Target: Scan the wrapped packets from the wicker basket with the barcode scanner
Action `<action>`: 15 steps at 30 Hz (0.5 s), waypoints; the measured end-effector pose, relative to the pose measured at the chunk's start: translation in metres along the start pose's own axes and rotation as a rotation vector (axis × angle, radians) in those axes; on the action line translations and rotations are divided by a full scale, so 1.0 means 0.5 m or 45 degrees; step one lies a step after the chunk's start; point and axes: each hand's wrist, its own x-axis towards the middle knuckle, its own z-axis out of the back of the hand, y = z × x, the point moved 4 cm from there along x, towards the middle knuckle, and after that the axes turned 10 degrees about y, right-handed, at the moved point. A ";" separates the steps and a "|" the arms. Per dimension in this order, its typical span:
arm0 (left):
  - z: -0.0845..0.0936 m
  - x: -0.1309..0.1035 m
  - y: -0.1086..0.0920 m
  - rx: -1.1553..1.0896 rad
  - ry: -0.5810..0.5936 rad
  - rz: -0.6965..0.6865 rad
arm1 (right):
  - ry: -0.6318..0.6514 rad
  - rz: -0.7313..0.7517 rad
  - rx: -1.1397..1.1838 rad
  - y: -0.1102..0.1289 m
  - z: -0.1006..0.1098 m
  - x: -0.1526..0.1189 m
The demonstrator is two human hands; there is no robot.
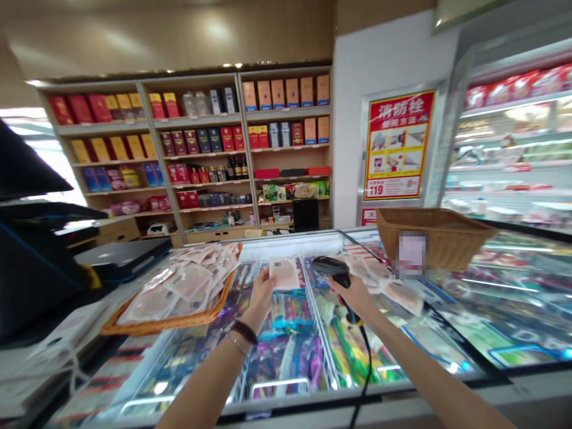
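Note:
My left hand (265, 283) pinches the left edge of a flat clear packet with a small printed label (286, 273), held over the glass top of a display freezer (250, 381). In my right hand (353, 293) is a black barcode scanner (333, 268), its head turned toward the packet and its cord running down to the front. To the left, a shallow wicker tray (179, 325) bears a heap of similar flat packets (190, 280). More such packets (379, 274) lie on the glass to the right of the scanner.
A brown woven basket (438, 244) with a tag stands at the right on the freezer. Dark checkout equipment (36, 250) takes up the left side. Behind are shelves of boxed goods (201, 143), a red fire-hydrant poster (397, 146) and a refrigerated case (513, 137).

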 end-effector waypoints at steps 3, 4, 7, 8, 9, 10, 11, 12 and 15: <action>-0.076 0.011 0.039 -0.117 0.109 0.121 | -0.163 -0.061 -0.032 -0.033 0.096 -0.024; -0.103 0.014 0.048 -0.142 0.143 0.136 | -0.221 -0.080 -0.045 -0.042 0.127 -0.032; -0.190 0.014 0.072 -0.212 0.237 0.132 | -0.335 -0.094 -0.054 -0.060 0.207 -0.058; -0.220 0.012 0.080 -0.221 0.274 0.137 | -0.361 -0.096 -0.047 -0.064 0.229 -0.066; -0.249 0.009 0.088 -0.220 0.310 0.148 | -0.389 -0.100 -0.035 -0.067 0.248 -0.074; -0.278 0.005 0.097 -0.207 0.344 0.162 | -0.417 -0.107 -0.022 -0.070 0.266 -0.083; -0.305 0.001 0.106 -0.186 0.377 0.177 | -0.445 -0.114 -0.011 -0.071 0.282 -0.093; -0.330 -0.005 0.115 -0.157 0.407 0.187 | -0.466 -0.117 -0.004 -0.071 0.295 -0.102; -0.395 -0.025 0.143 -0.025 0.507 0.187 | -0.487 -0.117 -0.009 -0.069 0.321 -0.127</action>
